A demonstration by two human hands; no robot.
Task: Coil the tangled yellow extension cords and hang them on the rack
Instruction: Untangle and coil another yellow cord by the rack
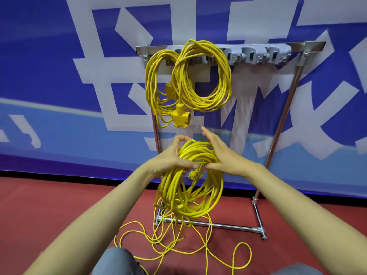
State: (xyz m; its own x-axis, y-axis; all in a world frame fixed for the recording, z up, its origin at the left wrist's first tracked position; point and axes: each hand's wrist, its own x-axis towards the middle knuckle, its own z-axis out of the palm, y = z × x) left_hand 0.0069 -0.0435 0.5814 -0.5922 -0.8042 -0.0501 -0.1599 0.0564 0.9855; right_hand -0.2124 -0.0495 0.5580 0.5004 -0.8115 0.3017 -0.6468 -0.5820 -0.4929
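Centrally, the left hand [170,156] curls its fingers round a part-wound yellow extension cord coil [195,153], the right hand [225,155] resting straight fingers against it. Two more yellow coils [225,82] hang on the chrome metal rack [282,120] above.

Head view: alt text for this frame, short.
A part-wound coil of yellow extension cord is held before a metal rack: left hand grips it, right hand rests flat against it. Two finished coils hang on the rack; loose cord trails on the floor.
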